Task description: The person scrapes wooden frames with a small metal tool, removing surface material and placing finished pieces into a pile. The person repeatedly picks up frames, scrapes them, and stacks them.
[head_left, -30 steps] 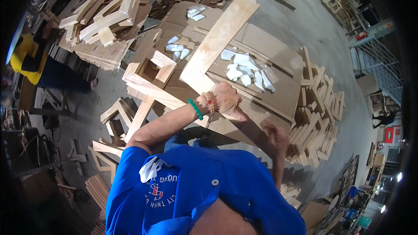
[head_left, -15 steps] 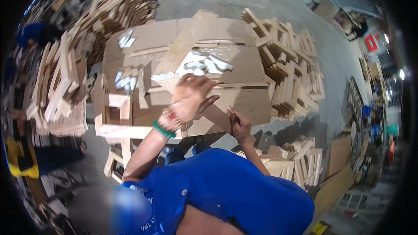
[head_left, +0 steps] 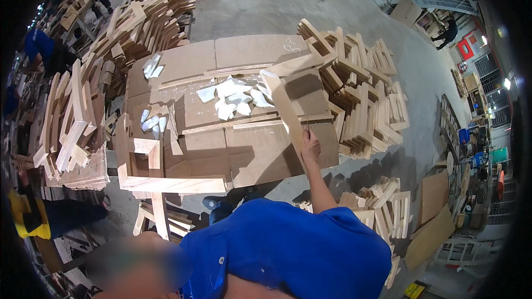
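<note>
My right hand (head_left: 311, 147) is closed at the near end of an L-shaped wooden frame piece (head_left: 289, 112). A thin dark sliver, perhaps a slim tool, sticks up from the same fingers; its kind is too small to make out. The piece is raised over a cardboard-covered table (head_left: 255, 158), its corner pointing away from me and its other arm reaching right toward a stack. Left of that corner lie crumpled or torn white pieces (head_left: 235, 97), with smaller white scraps (head_left: 153, 122) farther left. My left hand is out of view.
Stacked wooden frame parts (head_left: 366, 99) crowd the table's right side; more piles (head_left: 149, 19) stand at the far left. A wooden frame (head_left: 172, 184) rests on the left front edge. Someone in yellow and dark clothing (head_left: 61, 218) is at the left.
The L-shaped piece has turned clockwise, its far arm swinging to the right. My left hand has left the piece and gone out of view. My right hand keeps its hold.
</note>
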Action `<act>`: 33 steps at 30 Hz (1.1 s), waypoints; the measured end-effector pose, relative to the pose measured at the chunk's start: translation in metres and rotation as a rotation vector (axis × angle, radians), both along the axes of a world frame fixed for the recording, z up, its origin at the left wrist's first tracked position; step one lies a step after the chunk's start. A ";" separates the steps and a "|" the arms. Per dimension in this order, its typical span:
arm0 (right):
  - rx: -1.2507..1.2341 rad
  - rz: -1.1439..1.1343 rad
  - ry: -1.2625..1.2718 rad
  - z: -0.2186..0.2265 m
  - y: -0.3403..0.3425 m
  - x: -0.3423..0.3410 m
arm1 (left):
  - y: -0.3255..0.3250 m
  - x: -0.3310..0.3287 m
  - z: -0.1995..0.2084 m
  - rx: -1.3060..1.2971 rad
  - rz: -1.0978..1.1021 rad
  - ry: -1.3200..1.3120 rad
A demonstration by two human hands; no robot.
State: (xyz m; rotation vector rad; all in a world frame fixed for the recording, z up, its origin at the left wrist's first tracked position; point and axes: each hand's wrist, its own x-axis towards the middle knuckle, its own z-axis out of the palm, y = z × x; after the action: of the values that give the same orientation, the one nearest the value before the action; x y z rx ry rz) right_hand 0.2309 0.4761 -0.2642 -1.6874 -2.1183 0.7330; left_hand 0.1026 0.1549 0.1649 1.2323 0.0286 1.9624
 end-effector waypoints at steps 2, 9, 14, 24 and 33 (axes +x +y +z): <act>-0.018 -0.050 0.020 -0.008 0.018 -0.008 | 0.002 -0.001 0.005 -0.003 -0.047 0.010; -0.018 -0.024 0.036 -0.019 0.038 -0.058 | -0.009 -0.007 0.004 -0.080 0.009 0.118; -0.058 -0.150 0.109 -0.029 0.033 -0.069 | -0.044 -0.034 -0.018 0.025 0.097 0.373; 0.211 0.192 0.106 -0.009 0.021 -0.079 | -0.087 -0.071 -0.064 -0.244 0.318 0.669; 0.084 0.422 0.164 0.012 -0.050 -0.089 | -0.126 -0.160 -0.104 -0.690 0.310 0.680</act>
State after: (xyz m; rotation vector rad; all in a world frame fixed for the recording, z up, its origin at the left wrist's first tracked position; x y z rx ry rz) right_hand 0.1419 0.4257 -0.2521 -1.1051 -2.3721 0.8496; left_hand -0.0576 0.0292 0.0606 1.3816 1.1906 1.4597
